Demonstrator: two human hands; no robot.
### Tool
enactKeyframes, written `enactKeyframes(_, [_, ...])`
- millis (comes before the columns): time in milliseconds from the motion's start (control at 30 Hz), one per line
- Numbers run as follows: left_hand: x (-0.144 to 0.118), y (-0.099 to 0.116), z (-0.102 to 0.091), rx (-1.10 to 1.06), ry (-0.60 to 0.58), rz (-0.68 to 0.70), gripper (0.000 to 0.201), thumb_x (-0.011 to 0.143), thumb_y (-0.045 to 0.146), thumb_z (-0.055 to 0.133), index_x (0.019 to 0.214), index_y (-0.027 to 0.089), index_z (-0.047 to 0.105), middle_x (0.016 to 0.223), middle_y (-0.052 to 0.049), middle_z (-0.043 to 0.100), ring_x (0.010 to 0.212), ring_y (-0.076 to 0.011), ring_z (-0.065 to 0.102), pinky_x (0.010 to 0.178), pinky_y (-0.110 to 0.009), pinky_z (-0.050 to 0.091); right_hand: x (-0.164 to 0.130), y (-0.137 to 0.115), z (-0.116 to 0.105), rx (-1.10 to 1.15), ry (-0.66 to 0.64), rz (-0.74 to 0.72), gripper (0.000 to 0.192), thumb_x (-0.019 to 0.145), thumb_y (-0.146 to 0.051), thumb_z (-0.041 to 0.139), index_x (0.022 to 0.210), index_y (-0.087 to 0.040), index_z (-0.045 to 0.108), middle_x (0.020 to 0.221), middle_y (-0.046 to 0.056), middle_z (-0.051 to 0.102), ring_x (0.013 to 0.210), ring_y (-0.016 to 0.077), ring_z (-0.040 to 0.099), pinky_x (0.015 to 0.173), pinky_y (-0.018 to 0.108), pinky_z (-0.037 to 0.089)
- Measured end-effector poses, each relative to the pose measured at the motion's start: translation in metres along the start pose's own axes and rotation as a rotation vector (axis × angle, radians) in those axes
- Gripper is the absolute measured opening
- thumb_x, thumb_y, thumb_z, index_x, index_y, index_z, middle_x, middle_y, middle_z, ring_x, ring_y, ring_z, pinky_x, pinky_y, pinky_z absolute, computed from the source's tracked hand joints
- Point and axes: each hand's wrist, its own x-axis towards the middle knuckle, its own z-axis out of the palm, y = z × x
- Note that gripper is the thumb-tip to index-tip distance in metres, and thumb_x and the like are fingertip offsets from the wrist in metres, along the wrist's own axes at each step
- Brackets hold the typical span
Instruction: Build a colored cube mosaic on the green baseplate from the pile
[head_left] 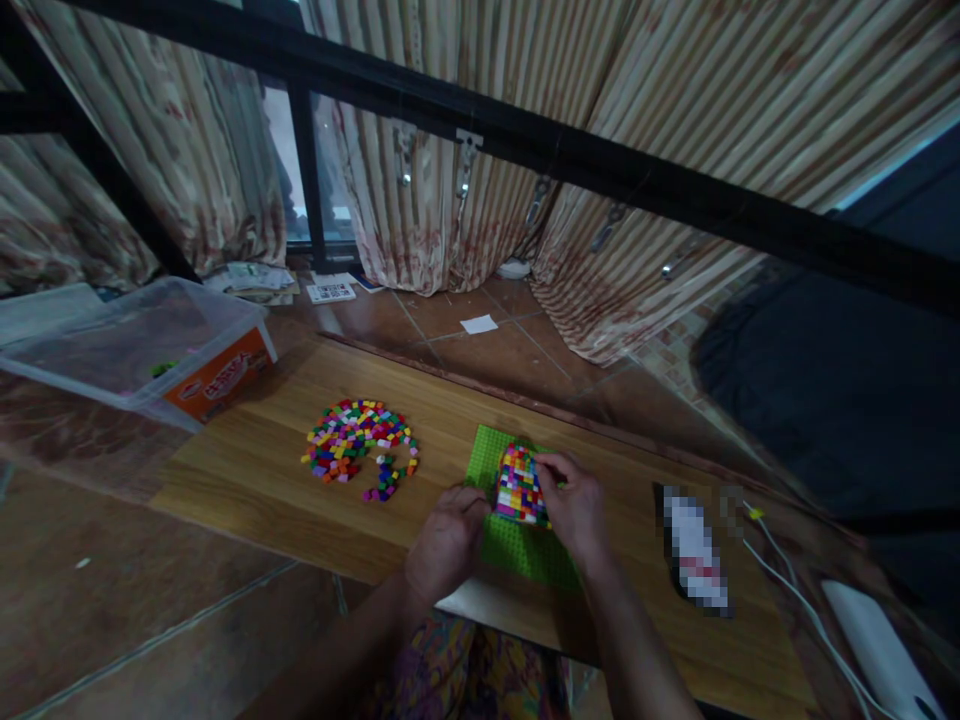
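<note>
A green studded baseplate (525, 555) lies on the wooden table in front of me. On it stands a block of many small multicoloured building bricks (519, 488). My left hand (450, 530) is closed at the left side of this brick block, its fingertips close to the lower left corner. What it holds, if anything, is hidden. My right hand (576, 500) is pinched over the right side of the brick block. Whatever lies between its fingertips is too small to make out. Left of the baseplate is a spread pile of loose coloured bricks (356, 440).
The wooden table (262, 490) has a clear plastic box (142, 340) with an orange label at its left end. A blurred, pixelated object (694, 550) lies on the right. White cables (795, 580) and a white device (877, 640) are beyond the right edge. Curtains hang behind.
</note>
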Motion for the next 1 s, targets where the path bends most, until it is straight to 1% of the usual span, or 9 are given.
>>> enactKeyframes(133, [0.000, 0.000, 0.000, -0.004, 0.004, 0.007, 0.020, 0.087, 0.009, 0.047, 0.093, 0.018, 0.064, 0.094, -0.006, 0.063, 0.092, -0.0178, 0.055, 0.085, -0.032, 0.049, -0.003, -0.003, -0.005, -0.082, -0.008, -0.028, 0.025, 0.086, -0.032, 0.047, 0.087, -0.020, 0.070, 0.089, 0.005, 0.069, 0.080, 0.0182, 0.064, 0.075, 0.030, 0.049])
enactKeyframes(267, [0.000, 0.000, 0.000, -0.023, 0.004, -0.007, 0.022, 0.086, 0.007, 0.046, 0.092, 0.019, 0.064, 0.096, -0.006, 0.063, 0.093, -0.0176, 0.055, 0.086, -0.032, 0.049, -0.003, -0.003, -0.015, -0.179, 0.038, -0.052, 0.026, 0.086, -0.031, 0.046, 0.087, -0.020, 0.070, 0.087, 0.006, 0.068, 0.075, 0.0183, 0.063, 0.071, 0.031, 0.048])
enactKeyframes(333, [-0.001, 0.000, 0.000, -0.028, 0.003, -0.010, 0.024, 0.084, 0.005, 0.046, 0.093, 0.019, 0.064, 0.096, -0.005, 0.063, 0.094, -0.0178, 0.055, 0.087, -0.033, 0.049, -0.002, -0.001, -0.020, -0.141, 0.073, -0.051, 0.025, 0.085, -0.031, 0.048, 0.086, -0.020, 0.070, 0.086, 0.006, 0.068, 0.075, 0.0187, 0.063, 0.071, 0.031, 0.048])
enactKeyframes(467, [-0.001, -0.001, 0.001, -0.021, 0.014, 0.004, 0.023, 0.086, 0.007, 0.046, 0.094, 0.019, 0.063, 0.095, -0.006, 0.063, 0.094, -0.0182, 0.055, 0.088, -0.033, 0.049, -0.002, 0.005, -0.023, 0.023, 0.118, -0.015, 0.022, 0.083, -0.033, 0.053, 0.086, -0.020, 0.071, 0.086, 0.006, 0.068, 0.078, 0.0198, 0.064, 0.071, 0.032, 0.050])
enactKeyframes(533, [-0.001, -0.001, 0.001, -0.021, 0.023, 0.007, 0.023, 0.086, 0.007, 0.046, 0.094, 0.019, 0.063, 0.096, -0.006, 0.063, 0.095, -0.0183, 0.055, 0.088, -0.033, 0.049, -0.002, 0.008, -0.020, 0.091, 0.099, 0.003, 0.023, 0.083, -0.034, 0.054, 0.086, -0.020, 0.071, 0.088, 0.006, 0.068, 0.081, 0.0199, 0.064, 0.073, 0.032, 0.051])
enactKeyframes(633, [-0.001, -0.001, 0.001, -0.034, 0.017, -0.001, 0.021, 0.086, 0.008, 0.047, 0.094, 0.019, 0.063, 0.097, -0.005, 0.063, 0.095, -0.0182, 0.055, 0.087, -0.032, 0.049, -0.002, 0.011, -0.015, 0.138, 0.029, 0.003, 0.025, 0.086, -0.035, 0.052, 0.090, -0.020, 0.072, 0.095, 0.006, 0.069, 0.088, 0.0203, 0.065, 0.080, 0.034, 0.050])
enactKeyframes(767, [0.000, 0.001, 0.000, -0.032, 0.004, -0.014, 0.022, 0.087, 0.008, 0.046, 0.093, 0.019, 0.063, 0.097, -0.005, 0.063, 0.095, -0.0182, 0.054, 0.088, -0.032, 0.048, 0.000, 0.009, -0.010, 0.075, -0.028, -0.044, 0.029, 0.089, -0.033, 0.049, 0.095, -0.020, 0.073, 0.099, 0.007, 0.067, 0.092, 0.0203, 0.064, 0.084, 0.034, 0.050])
enactKeyframes(900, [-0.001, 0.002, -0.001, -0.035, -0.002, -0.024, 0.022, 0.086, 0.006, 0.047, 0.094, 0.019, 0.063, 0.098, -0.005, 0.063, 0.097, -0.0186, 0.054, 0.089, -0.033, 0.048, 0.005, 0.002, -0.009, -0.006, -0.062, -0.101, 0.030, 0.090, -0.027, 0.045, 0.095, -0.020, 0.074, 0.099, 0.007, 0.066, 0.089, 0.0194, 0.064, 0.083, 0.033, 0.051])
enactKeyframes(1000, [-0.001, 0.002, -0.001, -0.033, -0.004, -0.019, 0.022, 0.086, 0.007, 0.047, 0.095, 0.019, 0.063, 0.098, -0.005, 0.063, 0.097, -0.0186, 0.054, 0.088, -0.032, 0.048, 0.007, -0.001, -0.007, -0.024, -0.087, -0.120, 0.029, 0.088, -0.025, 0.046, 0.100, -0.021, 0.072, 0.099, 0.006, 0.069, 0.089, 0.0192, 0.065, 0.084, 0.033, 0.050])
